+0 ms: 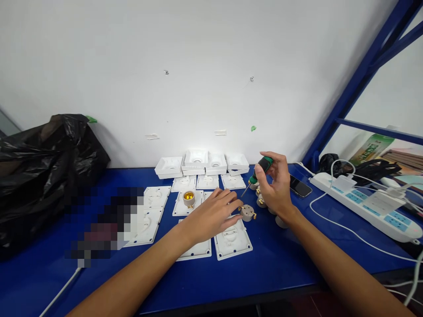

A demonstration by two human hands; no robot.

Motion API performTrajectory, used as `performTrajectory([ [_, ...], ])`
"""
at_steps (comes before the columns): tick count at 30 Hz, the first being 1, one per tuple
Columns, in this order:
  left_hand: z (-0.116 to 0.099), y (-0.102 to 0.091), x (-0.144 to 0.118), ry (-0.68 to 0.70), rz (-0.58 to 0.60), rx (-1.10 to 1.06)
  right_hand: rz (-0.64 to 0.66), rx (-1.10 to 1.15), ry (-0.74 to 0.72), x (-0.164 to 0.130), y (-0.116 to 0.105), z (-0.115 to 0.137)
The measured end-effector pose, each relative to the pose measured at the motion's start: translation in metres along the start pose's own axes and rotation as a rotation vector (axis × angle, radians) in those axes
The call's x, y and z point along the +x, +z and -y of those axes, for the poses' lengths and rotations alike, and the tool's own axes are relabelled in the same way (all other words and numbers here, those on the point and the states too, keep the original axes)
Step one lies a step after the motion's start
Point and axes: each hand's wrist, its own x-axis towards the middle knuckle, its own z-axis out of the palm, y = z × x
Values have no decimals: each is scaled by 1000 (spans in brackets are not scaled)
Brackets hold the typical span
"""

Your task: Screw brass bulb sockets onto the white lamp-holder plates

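My right hand [276,182] is closed round the handle of a green and black screwdriver [263,167], its shaft slanting down to the left. The tip is just above a round beige lamp socket [247,213] with brass terminals, which lies face down on the blue table. My left hand [213,213] has its thumb and index fingertips at the socket's left edge, around a terminal. Under that hand are white square base plates [234,244]. More sockets [261,201] stand partly hidden behind my right hand. Another socket [189,199], gold inside, sits upright on a plate.
White square covers [169,166] are stacked along the wall. A phone [300,186] and a white power strip [370,207] with cables lie at the right, beside a blue metal frame [357,79]. A black plastic bag [42,176] fills the left; a blurred patch hides something near it.
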Motion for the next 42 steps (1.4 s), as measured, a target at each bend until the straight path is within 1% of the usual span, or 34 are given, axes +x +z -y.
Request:
performTrajectory([
  [4, 1, -1, 1, -19, -40, 33, 64, 21, 24, -3, 2, 2],
  [9, 10, -1, 2, -159, -125, 56, 100, 20, 8, -4, 4, 1],
  [14, 14, 5, 1, -224, -118, 73, 125, 29, 30, -6, 6, 0],
  [26, 16, 8, 0, -213, -100, 84, 191, 60, 34, -8, 9, -3],
  [42, 17, 11, -1, -211, -99, 105, 203, 35, 20, -7, 9, -4],
])
